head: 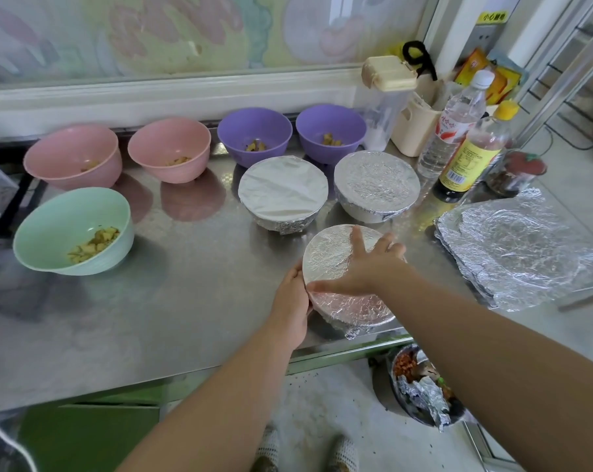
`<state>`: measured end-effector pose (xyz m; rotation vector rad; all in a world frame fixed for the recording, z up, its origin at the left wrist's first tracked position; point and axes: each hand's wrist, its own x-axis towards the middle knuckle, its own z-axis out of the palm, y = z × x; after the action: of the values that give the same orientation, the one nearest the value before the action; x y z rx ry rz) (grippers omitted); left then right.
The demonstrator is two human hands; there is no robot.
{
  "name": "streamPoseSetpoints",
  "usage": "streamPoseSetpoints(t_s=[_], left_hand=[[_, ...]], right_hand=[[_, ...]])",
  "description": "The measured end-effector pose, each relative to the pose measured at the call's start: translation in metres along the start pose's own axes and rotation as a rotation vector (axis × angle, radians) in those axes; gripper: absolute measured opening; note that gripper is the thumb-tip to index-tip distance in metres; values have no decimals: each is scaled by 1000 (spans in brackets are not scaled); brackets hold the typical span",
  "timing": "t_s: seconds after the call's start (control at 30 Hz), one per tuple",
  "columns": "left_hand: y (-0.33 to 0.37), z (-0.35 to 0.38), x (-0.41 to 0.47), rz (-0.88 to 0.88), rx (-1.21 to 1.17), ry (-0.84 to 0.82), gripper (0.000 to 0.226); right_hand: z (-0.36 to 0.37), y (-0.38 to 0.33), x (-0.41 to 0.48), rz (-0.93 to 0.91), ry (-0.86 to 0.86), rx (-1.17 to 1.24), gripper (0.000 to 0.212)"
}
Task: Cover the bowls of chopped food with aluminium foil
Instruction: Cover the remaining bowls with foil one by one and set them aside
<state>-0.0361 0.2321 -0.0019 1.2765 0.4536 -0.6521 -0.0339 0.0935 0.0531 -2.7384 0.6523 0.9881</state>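
Note:
A foil-covered bowl (332, 264) stands near the front edge of the steel counter. My right hand (363, 267) lies flat on its foil top with fingers spread. My left hand (290, 301) cups the bowl's left side, pressing the foil against the wall. Behind it stand two more foil-covered bowls (283, 190) (376, 180). Uncovered bowls with chopped food: a green bowl (73, 229) at the left, two pink bowls (73, 155) (169, 151) and two purple bowls (254, 134) (330, 131) along the back. A stack of foil sheets (523, 247) lies at the right.
Bottles (455, 120) (472, 155), a beige container (388, 97) and a jar (516, 173) crowd the back right corner. A bin with crumpled foil (424, 386) sits on the floor below the steel counter's (186, 301) front edge. A window frame runs behind the bowls.

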Motion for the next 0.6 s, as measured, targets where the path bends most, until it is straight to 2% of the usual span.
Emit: streamPoseSetpoints(t_s=[0.1,0.2,0.27,0.33,0.43,0.53,0.6], left_hand=[[-5,-3,4,19,129,37,27],[-18,-15,7,177,281,131,23],[-24,-27,4,266,316,200,25],[-21,-34,-12,319,349,224,25],[-16,-35,-41,391,411,133,22],[-23,-34,-54,396,426,10,32],[-27,-31,-54,385,427,-13,36]], right_hand=[[-2,-5,-4,33,-1,-14,156],[-5,-7,-4,31,-32,-20,167],[-10,-6,-2,-13,-36,-36,177],[-15,-2,-2,-114,-7,-96,169],[-21,3,-3,-301,11,-188,153],[-20,3,3,-395,-15,-241,157],[-21,2,5,-403,-26,-261,159]])
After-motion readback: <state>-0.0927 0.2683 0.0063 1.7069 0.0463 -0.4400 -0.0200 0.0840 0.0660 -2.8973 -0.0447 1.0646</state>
